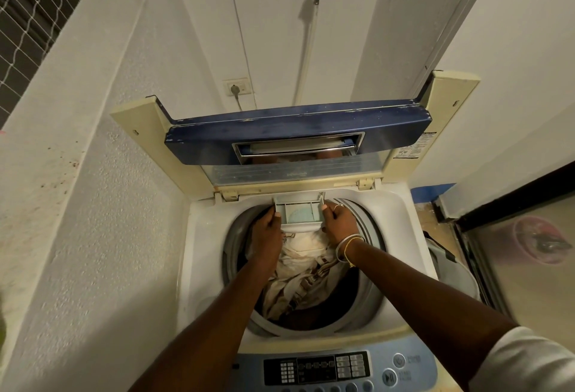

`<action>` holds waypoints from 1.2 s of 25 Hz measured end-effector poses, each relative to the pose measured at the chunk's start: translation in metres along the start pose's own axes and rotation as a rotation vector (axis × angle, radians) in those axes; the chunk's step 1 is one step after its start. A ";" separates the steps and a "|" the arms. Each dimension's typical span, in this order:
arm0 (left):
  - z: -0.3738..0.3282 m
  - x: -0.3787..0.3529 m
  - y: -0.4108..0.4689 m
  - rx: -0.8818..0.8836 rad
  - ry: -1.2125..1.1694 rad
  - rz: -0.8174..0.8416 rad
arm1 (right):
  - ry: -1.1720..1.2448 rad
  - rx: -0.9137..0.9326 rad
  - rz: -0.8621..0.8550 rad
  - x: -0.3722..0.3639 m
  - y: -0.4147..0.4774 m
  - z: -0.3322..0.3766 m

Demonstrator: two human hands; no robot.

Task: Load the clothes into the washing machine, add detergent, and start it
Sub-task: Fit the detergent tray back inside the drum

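While both arms reach over the open drum, a small pale grey plastic detergent drawer (pixel 298 213) is held pulled out at the far rim of the white top-loading washing machine (pixel 205 236), just below the frame's centre. The left hand (pixel 267 230) is clasped on the drawer's left end, with fingers (pixel 277 215) curled around it; the right hand (pixel 339 224) is clasped on its right end, a ring and bangles being seen on that hand and wrist. Pale blue-green matter is seen in the drawer's middle compartment. Directly beneath, crumpled cream and brown clothes (pixel 305 270) are piled inside the drum. The blue-fronted folding lid (pixel 295 136) is propped upright behind. A blue control panel (pixel 329 368) is seen along the lower edge.
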State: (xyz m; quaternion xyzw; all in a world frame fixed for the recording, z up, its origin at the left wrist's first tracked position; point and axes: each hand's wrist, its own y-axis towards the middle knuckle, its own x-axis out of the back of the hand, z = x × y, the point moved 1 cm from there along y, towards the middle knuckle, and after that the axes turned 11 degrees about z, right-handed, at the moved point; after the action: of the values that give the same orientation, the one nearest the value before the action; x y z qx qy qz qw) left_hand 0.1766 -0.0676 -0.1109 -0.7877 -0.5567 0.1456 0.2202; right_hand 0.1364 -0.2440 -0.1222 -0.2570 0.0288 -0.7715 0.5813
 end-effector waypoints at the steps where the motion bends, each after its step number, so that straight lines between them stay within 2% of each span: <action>1: -0.001 0.001 -0.001 0.013 -0.015 0.005 | -0.001 0.002 0.003 0.000 0.000 0.000; 16: -0.002 0.003 -0.004 0.056 -0.097 0.013 | -0.092 0.113 -0.061 0.000 -0.013 0.009; 30: -0.010 0.005 0.001 0.063 0.008 0.001 | -0.051 -0.021 -0.032 0.003 -0.002 0.012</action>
State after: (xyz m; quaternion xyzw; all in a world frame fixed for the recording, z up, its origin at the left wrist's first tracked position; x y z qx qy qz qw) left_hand 0.1838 -0.0654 -0.1033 -0.7811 -0.5506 0.1600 0.2471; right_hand 0.1391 -0.2431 -0.1097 -0.2831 0.0182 -0.7735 0.5668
